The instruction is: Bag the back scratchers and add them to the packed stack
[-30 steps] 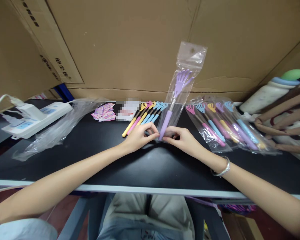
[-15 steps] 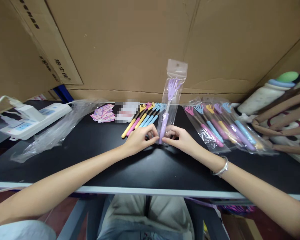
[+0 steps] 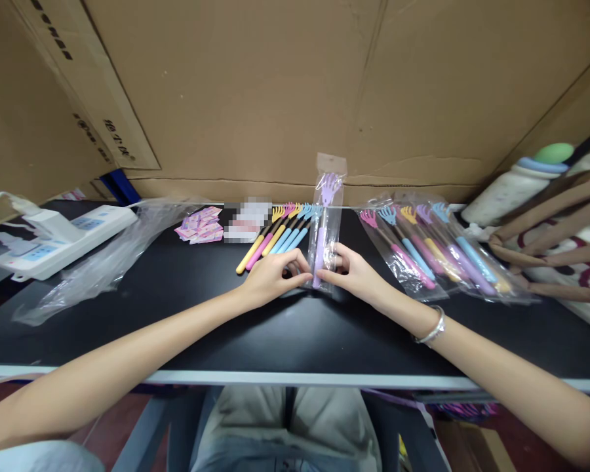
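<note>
A purple back scratcher (image 3: pixel 320 249) with a hand-shaped head lies inside a clear plastic bag (image 3: pixel 332 164) in the middle of the desk. My left hand (image 3: pixel 271 276) pinches the bag's lower left edge, thumb against fingers. On the opposite edge, my right hand (image 3: pixel 354 274) pinches the bag beside the scratcher's handle. Loose back scratchers (image 3: pixel 263 246) in yellow, pink and blue lie side by side just beyond my left hand. To the right, several bagged back scratchers (image 3: pixel 465 259) overlap in a row.
Small pink printed cards (image 3: pixel 201 225) are piled at the back left, near a blurred-out packet (image 3: pixel 248 221). Flat plastic wrap (image 3: pixel 108 252) and a white power strip (image 3: pixel 69 239) occupy the left side. A bottle (image 3: pixel 514 187) and cloth bag (image 3: pixel 570 239) stand right. Cardboard (image 3: pixel 255 85) walls the back.
The bag's top, with the purple back scratcher's head, has tipped lower and slightly left. Both hands keep their pinch on the bag's lower edges. The view has shifted slightly.
</note>
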The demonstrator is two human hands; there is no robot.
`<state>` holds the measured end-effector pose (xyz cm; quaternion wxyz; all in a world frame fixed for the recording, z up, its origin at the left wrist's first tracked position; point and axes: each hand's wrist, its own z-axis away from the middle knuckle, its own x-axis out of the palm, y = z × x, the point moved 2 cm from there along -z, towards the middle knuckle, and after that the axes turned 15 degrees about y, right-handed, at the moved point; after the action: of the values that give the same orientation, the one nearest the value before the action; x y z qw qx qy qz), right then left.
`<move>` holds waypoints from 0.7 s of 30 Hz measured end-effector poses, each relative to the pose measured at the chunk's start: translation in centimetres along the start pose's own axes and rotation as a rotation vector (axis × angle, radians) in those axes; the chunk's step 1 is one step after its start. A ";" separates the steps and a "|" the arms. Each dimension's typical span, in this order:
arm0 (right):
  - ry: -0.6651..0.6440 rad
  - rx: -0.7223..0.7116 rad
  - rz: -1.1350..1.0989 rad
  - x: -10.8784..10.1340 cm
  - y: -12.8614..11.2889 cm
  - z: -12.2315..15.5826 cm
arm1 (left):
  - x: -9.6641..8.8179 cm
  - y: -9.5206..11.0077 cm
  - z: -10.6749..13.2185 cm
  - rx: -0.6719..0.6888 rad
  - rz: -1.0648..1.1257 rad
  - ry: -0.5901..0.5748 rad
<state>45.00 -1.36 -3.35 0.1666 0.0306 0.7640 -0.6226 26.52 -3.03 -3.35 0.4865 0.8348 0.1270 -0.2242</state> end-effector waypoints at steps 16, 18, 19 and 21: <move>0.174 -0.051 0.133 -10.4 -5.5 -1.3 | -0.3 0.1 0.0 0.382 -0.203 -0.135; 0.262 -0.033 0.162 -13.1 -6.0 -1.1 | -0.3 0.0 0.0 0.395 -0.231 -0.141; 0.315 -0.013 0.164 -14.6 -6.0 -1.0 | -0.3 0.0 0.0 0.400 -0.242 -0.146; 0.394 0.044 0.170 -17.6 -5.2 -0.7 | -0.4 -0.1 0.0 0.410 -0.256 -0.152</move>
<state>60.07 1.01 6.77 0.0652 0.2196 0.7625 -0.6050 26.14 -3.01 -3.27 0.2827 0.8739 0.1464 -0.3673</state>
